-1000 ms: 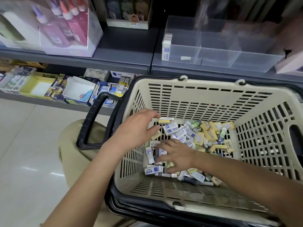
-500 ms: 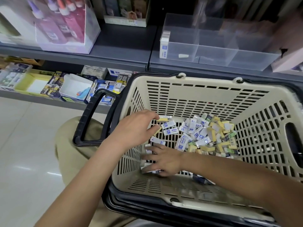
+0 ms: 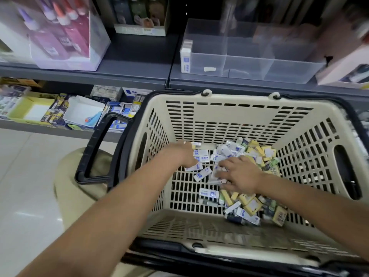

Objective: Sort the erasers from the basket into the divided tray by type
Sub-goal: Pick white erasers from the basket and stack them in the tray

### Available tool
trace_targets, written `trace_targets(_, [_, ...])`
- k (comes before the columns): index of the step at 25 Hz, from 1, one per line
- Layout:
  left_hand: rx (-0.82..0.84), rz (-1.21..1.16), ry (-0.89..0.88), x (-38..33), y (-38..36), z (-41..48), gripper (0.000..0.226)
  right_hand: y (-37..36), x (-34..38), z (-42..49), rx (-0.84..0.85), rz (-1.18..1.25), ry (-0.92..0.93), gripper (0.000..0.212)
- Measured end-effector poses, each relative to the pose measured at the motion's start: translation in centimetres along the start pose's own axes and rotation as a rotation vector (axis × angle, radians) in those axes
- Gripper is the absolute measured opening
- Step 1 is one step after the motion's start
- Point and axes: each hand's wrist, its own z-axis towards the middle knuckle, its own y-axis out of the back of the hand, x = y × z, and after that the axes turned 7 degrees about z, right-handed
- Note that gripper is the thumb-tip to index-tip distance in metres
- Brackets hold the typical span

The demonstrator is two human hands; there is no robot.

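Behind the basket [image 3: 229, 110], a grey shelf [image 3: 137, 58] carries the divided tray [image 3: 249, 62]. Right hand [image 3: 239, 173] lies spread on white-and-blue erasers [image 3: 201, 158]; left hand [image 3: 185, 156] is blurred at their left edge. I cannot tell either grip. Loose ones lie between the hands, nearer the left, long axes mostly crosswise.

One basket [image 3: 219, 108]; one divided tray [image 3: 249, 62]; two hands: left hand [image 3: 179, 156], right hand [image 3: 241, 174]. Loose erasers [image 3: 208, 193]: dozens, white-sleeved and yellow, too heaped for exact count.
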Motion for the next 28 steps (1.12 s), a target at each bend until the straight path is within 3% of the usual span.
trace_targets(4, [0.025, -0.308, 0.06, -1.5, -6.5, 3.4, 0.089, 0.9, -1.7, -2.7, 0.048, 0.073, -0.037, 0.057])
trace_targets(6, [0.033, -0.432, 0.053, -1.8, -7.5, 4.2, 0.092, 1.0, -1.1, -3.0, -0.007, 0.171, -0.065, 0.056])
trace_targets(8, [-0.027, -0.552, -0.004, -1.1, -7.1, 4.7, 0.074, 1.7, 0.0, -1.1, -0.092, 0.277, -0.091, 0.051])
trace_targets(10, [-0.222, -0.714, -0.044, 0.0, -6.4, 4.7, 0.048, 2.6, 1.1, 2.3, -0.134, 0.361, -0.093, 0.044])
trace_targets(12, [-0.295, -0.909, 0.063, 0.7, -5.9, 4.4, 0.04, 3.1, 2.3, 5.2, -0.098, 0.359, -0.102, 0.044])
trace_targets(15, [-0.117, -1.119, 0.283, 0.6, -5.5, 4.3, 0.026, 1.8, 3.3, 6.5, 0.055, 0.161, -0.084, 0.061])
trace_targets(19, [0.179, -1.171, 0.439, 0.7, -5.8, 3.2, 0.025, 0.0, 4.7, 6.9, 0.054, 0.149, -0.191, 0.064])
trace_targets(24, [0.147, -1.327, 0.463, 0.9, -5.6, 3.5, 0.014, 0.8, 4.7, 7.4, 0.032, 0.251, -0.251, 0.059])
trace_targets(28, [0.173, -1.26, 0.308, 0.2, -5.1, 3.5, 0.029, 2.3, 4.0, 6.3, -0.045, 0.462, -0.223, 0.06])
